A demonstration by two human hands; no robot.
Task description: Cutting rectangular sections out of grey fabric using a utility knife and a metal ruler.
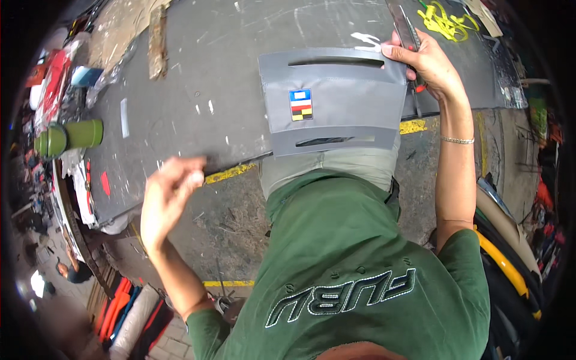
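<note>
A grey flexible sheet panel [339, 90] with two long slots and a small coloured patch [301, 104] lies over the table's near edge, against my lap. My right hand [423, 63] is closed on its upper right corner, thumb on top. A dark, narrow tool with a red end [420, 88] shows by the palm; whether the hand also grips it is hard to tell. Next to these fingers is a metal ruler [397, 15]. To the left, away from the panel, my left hand [171, 195] hovers near the table edge, fingers bent and slightly apart, tips blurred, with nothing visible in them.
The dark worktable [204, 66] carries a tangle of yellow straps [447, 23] at far right, a worn wooden strip [158, 42] and a green bottle [84, 133] at left. Fabric rolls [135, 318] stand lower left, more [507, 264] at right. A person [75, 270] is in the left background.
</note>
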